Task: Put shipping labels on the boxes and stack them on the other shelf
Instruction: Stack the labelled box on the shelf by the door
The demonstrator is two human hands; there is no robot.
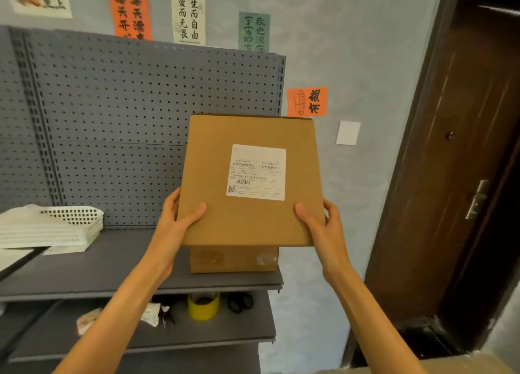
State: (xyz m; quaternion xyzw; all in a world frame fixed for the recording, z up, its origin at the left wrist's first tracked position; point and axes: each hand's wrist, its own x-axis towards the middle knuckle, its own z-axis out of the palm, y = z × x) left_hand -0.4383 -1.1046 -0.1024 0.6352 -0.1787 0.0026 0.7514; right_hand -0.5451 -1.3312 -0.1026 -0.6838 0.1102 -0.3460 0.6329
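Boxes are what the job turns on, and one labelled box [250, 182] is held up in front of a grey pegboard shelf unit [112, 114]. It floats directly above a second box [235, 259] that already sits at the right end of the upper shelf board [98, 264]; the held one overlaps it from this view, so I cannot tell whether the two touch. The held box shows its broad face to the camera, long axis running up and away, near edge low and closest to the body. A white shipping label [256, 172] sits on that face, right of centre and clear of both thumbs.

The left hand [180, 219] grips the lower left edge, thumb curled over the front, fingers hidden behind. The right hand [315, 224] grips the lower right edge the same way. Both sit at about the same height, so neither is plainly nearer the shelf.

My judgement is that the coming move is a short lowering straight down, squaring the box over the one beneath.

Smaller things: a stack of white mesh trays [56, 227] lies at the left of the shelf, and a yellow tape roll [203, 306] stands on the board below.
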